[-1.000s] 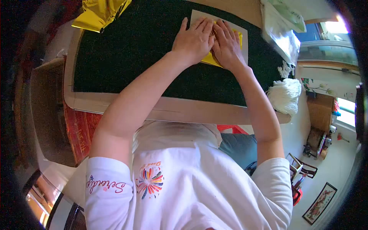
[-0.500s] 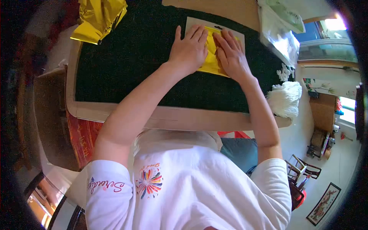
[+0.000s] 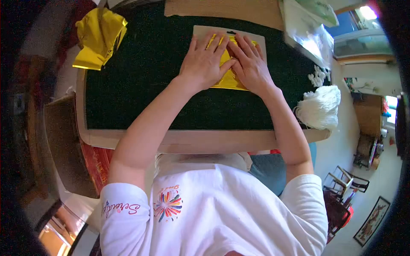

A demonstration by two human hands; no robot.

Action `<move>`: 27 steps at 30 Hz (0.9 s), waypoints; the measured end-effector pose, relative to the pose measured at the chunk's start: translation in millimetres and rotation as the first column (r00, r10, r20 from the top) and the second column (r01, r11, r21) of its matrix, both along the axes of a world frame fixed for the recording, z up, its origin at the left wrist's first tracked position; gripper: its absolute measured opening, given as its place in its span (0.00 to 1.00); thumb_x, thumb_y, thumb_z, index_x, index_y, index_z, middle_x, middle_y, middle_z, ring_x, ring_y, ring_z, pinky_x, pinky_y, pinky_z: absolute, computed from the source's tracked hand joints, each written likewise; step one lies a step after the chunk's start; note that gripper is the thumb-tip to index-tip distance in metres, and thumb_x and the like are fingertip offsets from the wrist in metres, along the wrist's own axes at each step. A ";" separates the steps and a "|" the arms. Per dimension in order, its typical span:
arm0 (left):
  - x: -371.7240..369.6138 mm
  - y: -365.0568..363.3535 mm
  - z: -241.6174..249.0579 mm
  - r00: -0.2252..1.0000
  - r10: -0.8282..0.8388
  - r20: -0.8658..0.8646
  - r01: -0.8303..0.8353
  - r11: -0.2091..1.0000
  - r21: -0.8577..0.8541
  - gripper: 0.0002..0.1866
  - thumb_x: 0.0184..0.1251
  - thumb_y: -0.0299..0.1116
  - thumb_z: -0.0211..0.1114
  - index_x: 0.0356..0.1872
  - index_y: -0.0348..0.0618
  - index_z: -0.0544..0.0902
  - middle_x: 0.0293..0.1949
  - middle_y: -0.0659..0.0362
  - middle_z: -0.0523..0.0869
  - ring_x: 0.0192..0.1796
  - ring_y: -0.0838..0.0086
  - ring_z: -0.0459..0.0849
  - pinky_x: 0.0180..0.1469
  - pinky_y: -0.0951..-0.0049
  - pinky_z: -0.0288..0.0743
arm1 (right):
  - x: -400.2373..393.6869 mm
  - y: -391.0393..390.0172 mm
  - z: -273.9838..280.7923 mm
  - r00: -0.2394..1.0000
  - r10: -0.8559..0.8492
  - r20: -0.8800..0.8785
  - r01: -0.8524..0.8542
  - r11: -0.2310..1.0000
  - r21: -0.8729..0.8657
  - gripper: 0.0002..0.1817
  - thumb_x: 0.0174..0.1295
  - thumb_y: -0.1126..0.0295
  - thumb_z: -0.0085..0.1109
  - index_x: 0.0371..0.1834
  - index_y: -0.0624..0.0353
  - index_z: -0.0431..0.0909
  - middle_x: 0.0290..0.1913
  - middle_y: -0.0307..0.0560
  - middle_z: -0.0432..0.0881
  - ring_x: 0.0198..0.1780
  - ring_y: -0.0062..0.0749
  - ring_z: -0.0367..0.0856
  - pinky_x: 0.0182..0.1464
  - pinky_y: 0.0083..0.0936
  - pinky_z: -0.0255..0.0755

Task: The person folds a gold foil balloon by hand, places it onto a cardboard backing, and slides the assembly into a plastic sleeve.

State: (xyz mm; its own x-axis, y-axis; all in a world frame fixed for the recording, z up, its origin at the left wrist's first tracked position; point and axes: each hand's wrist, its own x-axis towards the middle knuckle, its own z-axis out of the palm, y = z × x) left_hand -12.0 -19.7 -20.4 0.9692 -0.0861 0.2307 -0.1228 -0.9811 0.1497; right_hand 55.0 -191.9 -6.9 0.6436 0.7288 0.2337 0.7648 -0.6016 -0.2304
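A gold foil sheet [image 3: 232, 81] lies over a pale card [image 3: 260, 39] that has a dark hanging slot at its top edge. Both rest on the dark green mat [image 3: 141, 77]. My left hand [image 3: 203, 62] lies flat with fingers spread over the left part of the foil and card. On the right part, my right hand [image 3: 251, 66] is pressed down with its fingers stretched out. My thumbs are close together near the middle of the foil. The hands cover much of the foil.
Crumpled gold foil [image 3: 100, 36] sits at the mat's upper left. Brown cardboard [image 3: 226, 9] lies at the far edge. On the right are clear plastic bags [image 3: 307, 36], small white pieces [image 3: 318, 77] and a white yarn bundle [image 3: 320, 109]. The table's pale edge [image 3: 213, 141] runs before me.
The whole view has shifted a little. My left hand's fingers lie more spread over the foil, and its thumb now reaches toward my right hand. Both hands remain on the foil and card.
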 end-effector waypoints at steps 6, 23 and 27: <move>-1.4 -2.1 10.1 0.994 0.013 -0.109 -0.001 0.994 0.107 0.36 0.74 0.59 0.43 0.75 0.48 0.58 0.77 0.54 0.55 0.79 0.61 0.49 0.77 0.48 0.42 | 24.8 -42.9 28.5 0.996 0.008 -0.089 0.022 0.941 0.338 0.22 0.68 0.77 0.49 0.66 0.54 0.73 0.69 0.54 0.69 0.68 0.48 0.70 0.67 0.33 0.67; -0.6 0.6 6.7 0.998 -0.029 -0.059 0.037 0.990 0.134 0.36 0.70 0.65 0.46 0.76 0.63 0.58 0.76 0.54 0.56 0.78 0.58 0.51 0.77 0.47 0.42 | 14.1 -85.2 12.3 0.996 0.073 0.050 -0.073 0.997 -0.010 0.28 0.57 0.82 0.55 0.63 0.52 0.74 0.71 0.50 0.67 0.71 0.43 0.66 0.73 0.41 0.60; -0.3 2.0 7.9 0.998 -0.053 -0.043 0.058 0.989 0.133 0.36 0.70 0.63 0.48 0.75 0.62 0.58 0.76 0.54 0.57 0.78 0.57 0.51 0.77 0.47 0.42 | 10.7 -85.2 14.4 0.990 0.099 0.101 -0.092 0.993 -0.072 0.29 0.53 0.82 0.56 0.61 0.51 0.75 0.71 0.50 0.66 0.74 0.43 0.62 0.73 0.43 0.58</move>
State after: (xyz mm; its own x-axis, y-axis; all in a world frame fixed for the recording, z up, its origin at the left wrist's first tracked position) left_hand -12.3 -17.6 -12.5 0.9702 -0.1676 0.1751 -0.1742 -0.9845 0.0227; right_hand 65.7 -277.1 7.5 0.5452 0.8018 0.2448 0.8371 -0.5362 -0.1080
